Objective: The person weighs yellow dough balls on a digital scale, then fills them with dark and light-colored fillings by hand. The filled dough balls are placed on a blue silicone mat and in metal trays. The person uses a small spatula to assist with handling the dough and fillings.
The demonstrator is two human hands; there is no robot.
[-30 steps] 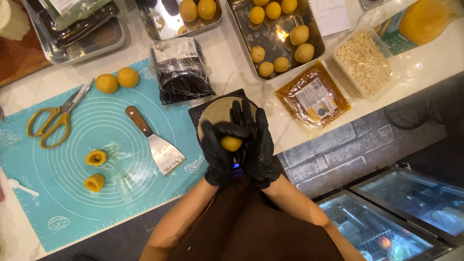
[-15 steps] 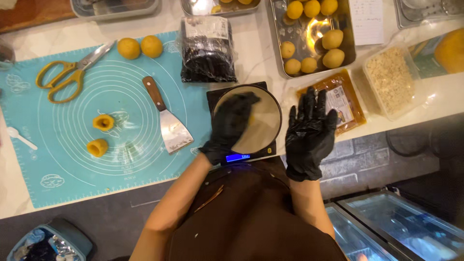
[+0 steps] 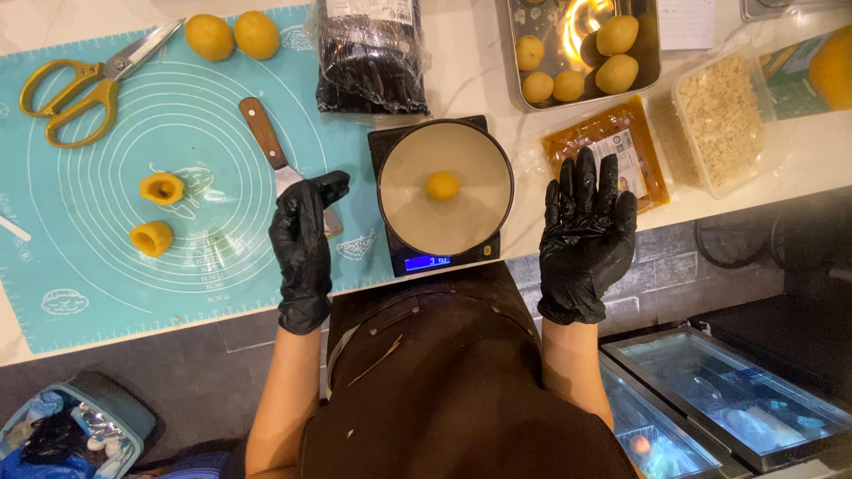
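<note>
At the far left the yellow-handled scissors (image 3: 75,84) lie on the teal baking mat (image 3: 106,266), whose left edge is cut off by the frame, and a white object at that edge shows only its tip. Two hollowed yellow dough cups (image 3: 156,213) sit on the mat's printed rings, with two yellow dough balls (image 3: 234,35) near its top edge. A wooden-handled scraper (image 3: 271,146) lies slantwise; its metal blade is mostly hidden under the left hand (image 3: 306,244), which rests there in a black glove, fingers loosely curled and holding nothing. A dark plastic-wrapped package (image 3: 371,58) sits above, its top cropped. On the desk (image 3: 461,71) stands a black digital scale (image 3: 439,200) carrying a round cream dish (image 3: 444,191), and one small yellow dough ball (image 3: 443,185) lies alone at the dish's centre; the lit display is too small to make out. The right hand (image 3: 586,235), also black-gloved, hovers just right of the scale, palm open and fingers spread, empty, covering part of an orange-brown sachet (image 3: 612,151). A metal tray (image 3: 581,49) of yellow balls and a clear tub of pale crumbs (image 3: 719,120) follow, both partly cropped.
</note>
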